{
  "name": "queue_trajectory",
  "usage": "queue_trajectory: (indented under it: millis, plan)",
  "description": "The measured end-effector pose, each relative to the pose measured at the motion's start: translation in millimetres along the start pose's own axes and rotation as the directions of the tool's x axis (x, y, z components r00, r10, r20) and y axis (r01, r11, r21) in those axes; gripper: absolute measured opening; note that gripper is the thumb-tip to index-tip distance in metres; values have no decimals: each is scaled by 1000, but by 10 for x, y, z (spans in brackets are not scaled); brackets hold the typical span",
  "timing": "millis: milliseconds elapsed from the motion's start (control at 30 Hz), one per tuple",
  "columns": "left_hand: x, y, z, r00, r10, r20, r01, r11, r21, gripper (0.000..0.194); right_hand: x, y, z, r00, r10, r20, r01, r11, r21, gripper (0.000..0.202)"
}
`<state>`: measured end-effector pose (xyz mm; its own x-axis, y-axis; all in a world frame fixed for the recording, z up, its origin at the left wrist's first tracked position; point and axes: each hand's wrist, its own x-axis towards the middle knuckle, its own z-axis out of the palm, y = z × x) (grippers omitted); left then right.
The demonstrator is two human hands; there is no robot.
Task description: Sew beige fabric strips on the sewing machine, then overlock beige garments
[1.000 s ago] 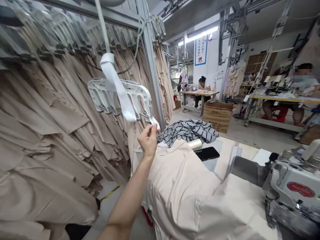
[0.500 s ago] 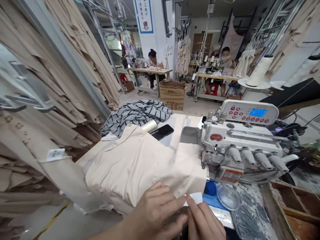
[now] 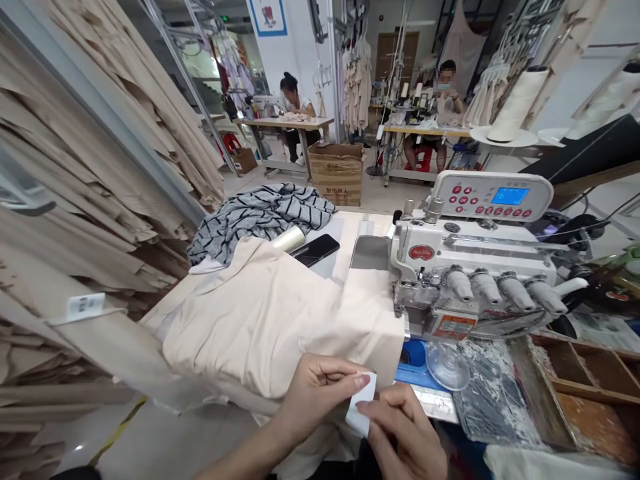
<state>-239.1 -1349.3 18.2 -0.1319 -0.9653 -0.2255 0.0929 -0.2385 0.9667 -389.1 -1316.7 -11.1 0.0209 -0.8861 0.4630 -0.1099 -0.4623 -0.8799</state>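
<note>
Between my two hands is a small white label [image 3: 361,408], tilted, in front of the sewing table's near edge. The thumb and fingers of my left hand [image 3: 320,390] pinch its upper end. My right hand [image 3: 407,427] grips the lower right side with thumb and fingertips. Just beyond the hands a beige cloth [image 3: 260,313] lies over the table, its right part reaching to the overlock sewing machine [image 3: 475,267]. Any print on the label is too small to read.
A black phone [image 3: 317,250], a pale roll [image 3: 289,239] and a striped grey cloth [image 3: 260,217] lie behind the beige cloth. Right of my hands are a clear dish [image 3: 449,367] and a wooden compartment tray [image 3: 575,387]. Beige fabric hangs at left. Two people sit at machines farther back.
The label has turned from nearly level to steeply slanted, showing more of its face. My left hand has rotated and its fingers are now drawn together at the label's top. The camera view has shifted.
</note>
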Motion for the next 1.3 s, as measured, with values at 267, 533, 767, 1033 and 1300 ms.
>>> queue_trajectory:
  millis: [267,533,767,1033,1300]
  plan:
    - [-164,-30,-34,997,27,71,-19,994,-110,33,111,16,-47,985,163,63,-165,986,34,15]
    - [-179,-17,30,999,19,44,-15,996,-86,45,77,56,-56,981,185,50,-188,980,64,15]
    - [-194,-56,123,992,122,-8,-122,992,18,34,81,41,-57,975,221,19,-222,974,53,15]
    - [-246,33,168,838,543,54,-514,752,413,18,115,33,-116,978,187,-96,-189,982,-18,23]
    - [-230,-62,289,938,345,-29,-333,922,198,17,210,-61,-158,996,58,-66,-66,992,-111,15]
